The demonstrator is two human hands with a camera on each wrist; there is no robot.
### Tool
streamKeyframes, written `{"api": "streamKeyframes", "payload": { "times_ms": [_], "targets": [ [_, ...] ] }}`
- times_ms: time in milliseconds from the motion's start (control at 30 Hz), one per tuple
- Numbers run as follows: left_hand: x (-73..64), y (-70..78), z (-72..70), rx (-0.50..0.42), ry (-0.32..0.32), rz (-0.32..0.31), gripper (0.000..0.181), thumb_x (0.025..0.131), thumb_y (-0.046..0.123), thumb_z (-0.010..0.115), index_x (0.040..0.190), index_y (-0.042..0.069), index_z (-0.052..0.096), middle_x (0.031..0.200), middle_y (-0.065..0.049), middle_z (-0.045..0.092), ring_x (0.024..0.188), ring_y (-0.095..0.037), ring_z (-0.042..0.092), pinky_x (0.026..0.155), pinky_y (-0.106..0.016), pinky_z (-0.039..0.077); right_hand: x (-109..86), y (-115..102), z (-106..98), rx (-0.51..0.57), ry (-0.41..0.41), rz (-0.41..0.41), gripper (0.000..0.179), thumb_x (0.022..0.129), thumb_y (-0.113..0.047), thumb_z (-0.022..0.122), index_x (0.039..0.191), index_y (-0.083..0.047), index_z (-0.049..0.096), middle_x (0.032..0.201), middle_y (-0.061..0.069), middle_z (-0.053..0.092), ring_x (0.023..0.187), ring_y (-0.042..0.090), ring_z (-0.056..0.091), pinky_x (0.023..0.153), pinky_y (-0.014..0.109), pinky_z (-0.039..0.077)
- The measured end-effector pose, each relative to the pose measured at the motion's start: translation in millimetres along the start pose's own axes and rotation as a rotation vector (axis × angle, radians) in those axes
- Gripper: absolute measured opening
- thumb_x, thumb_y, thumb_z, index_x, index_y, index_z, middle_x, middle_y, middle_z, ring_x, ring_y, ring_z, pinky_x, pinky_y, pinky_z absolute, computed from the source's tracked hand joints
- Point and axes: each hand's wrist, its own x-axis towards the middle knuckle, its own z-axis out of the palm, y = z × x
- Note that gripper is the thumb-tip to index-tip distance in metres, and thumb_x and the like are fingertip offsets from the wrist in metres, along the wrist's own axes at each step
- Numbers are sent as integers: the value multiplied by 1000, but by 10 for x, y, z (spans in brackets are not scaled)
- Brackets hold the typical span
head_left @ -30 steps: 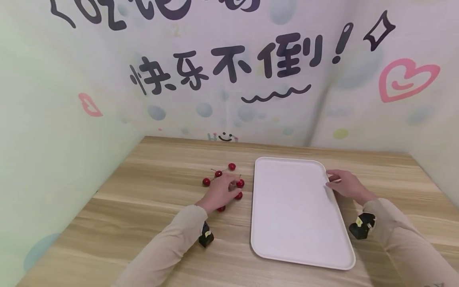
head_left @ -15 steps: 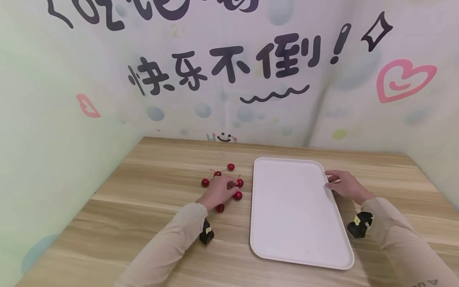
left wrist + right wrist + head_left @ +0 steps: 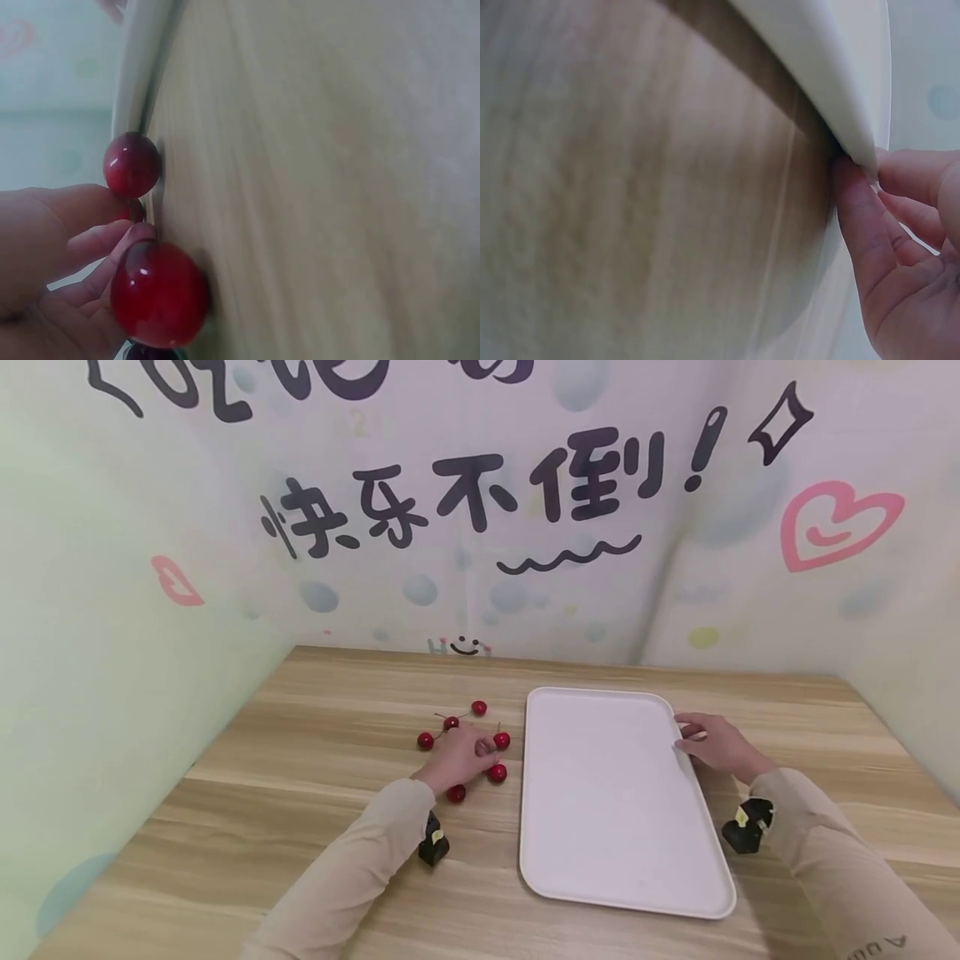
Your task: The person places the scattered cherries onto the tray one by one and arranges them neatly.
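Several red cherries lie loosely grouped left of a white tray (image 3: 626,810). My left hand (image 3: 459,757) reaches in among them, its fingertips at a cherry (image 3: 502,740) with an upright stem. In the left wrist view, part of a cherry (image 3: 134,211) shows between the thumb and the fingers, which pinch it. Another cherry (image 3: 132,165) lies just past the thumb, and a larger-looking cherry (image 3: 160,295) is close to the camera. My right hand (image 3: 717,745) grips the tray's right rim; in the right wrist view, thumb and fingers (image 3: 913,176) meet at the rim.
Three more cherries, one at the back (image 3: 478,707), lie on the wood-grain table (image 3: 300,760) behind and left of the left hand. A printed cloth (image 3: 420,585) hangs behind the table. Black wrist cameras (image 3: 433,842) sit on both beige sleeves.
My left hand has edged slightly right, and the two cherries at its fingertips now lie a little closer to the tray. The right hand stays at the rim; the head view has shifted slightly.
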Motion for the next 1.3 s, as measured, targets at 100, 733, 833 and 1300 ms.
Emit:
{"api": "streamKeyframes", "payload": {
  "times_ms": [100, 733, 833, 1300],
  "targets": [
    [6, 5, 4, -24, -11, -14, 18, 80, 16, 64, 97, 9, 65, 84, -1, 62, 74, -13, 54, 65, -24, 45, 2, 3, 1, 0, -4, -2, 46, 83, 0, 56, 120, 20, 36, 101, 35, 51, 88, 37, 55, 67, 37, 51],
    [52, 18, 56, -92, -9, -49, 18, 77, 24, 67, 88, 9, 65, 77, 1, 61, 69, -12, 53, 59, -22, 44, 14, 21, -21, 10, -11, 11, 47, 84, 0, 55, 122, 19, 34, 101, 34, 50, 83, 30, 57, 67, 36, 51],
    [57, 17, 71, -113, -6, -56, 16, 76, 20, 68, 87, 9, 65, 75, 1, 60, 68, -12, 53, 58, -21, 44, 10, 15, -24, 13, -15, 17, 47, 84, 0, 54, 123, 18, 34, 102, 34, 50, 84, 31, 56, 68, 36, 51],
    [51, -22, 78, -153, -39, -1, 14, 77, 12, 67, 90, 7, 67, 81, -1, 62, 73, -12, 57, 64, -23, 47, -12, -6, -7, 44, -20, 21, 48, 85, 0, 53, 123, 19, 32, 104, 35, 48, 87, 33, 56, 68, 37, 51]
  ]
}}
